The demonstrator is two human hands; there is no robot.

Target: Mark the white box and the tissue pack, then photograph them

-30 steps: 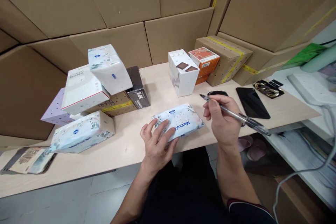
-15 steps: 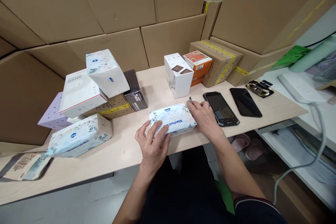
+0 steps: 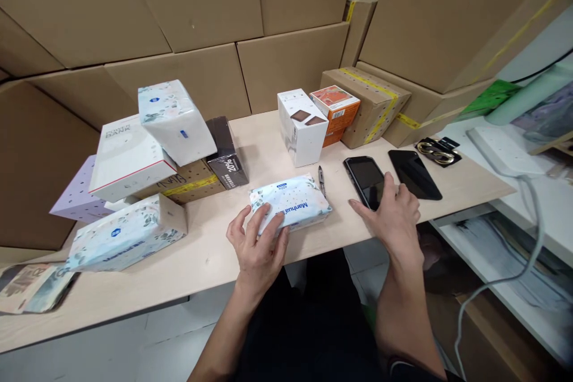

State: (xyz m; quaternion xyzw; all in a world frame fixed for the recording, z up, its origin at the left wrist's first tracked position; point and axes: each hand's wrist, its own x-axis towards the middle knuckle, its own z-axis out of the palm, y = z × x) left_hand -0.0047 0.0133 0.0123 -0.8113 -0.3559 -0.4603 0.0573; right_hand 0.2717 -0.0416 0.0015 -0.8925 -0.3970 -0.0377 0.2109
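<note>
My left hand (image 3: 260,242) rests on the near left part of a soft tissue pack (image 3: 293,200), fingers spread over its top and front. White and pale blue, the pack lies flat with "Manhua" printed on it. My right hand (image 3: 394,212) is spread over the near right part of a thick-edged black phone (image 3: 367,176). Its thumb is by the phone's lower left corner and its fingers reach the right side; whether they press on it I cannot tell. Behind the pack's right end lies a small slim metal tool (image 3: 321,179), its kind unclear.
Right of the phone lie a thin black phone (image 3: 414,174) and gold rings on a black card (image 3: 437,151). White (image 3: 302,131) and orange (image 3: 335,110) boxes stand behind. Stacked boxes and a tissue pack (image 3: 128,233) occupy the left, with banknotes (image 3: 33,289). Cardboard boxes (image 3: 290,65) wall the back.
My right hand has left the tissue pack's right end and moved right, over the black phone. The slim tool beside the pack is now uncovered. My left hand stays on the pack.
</note>
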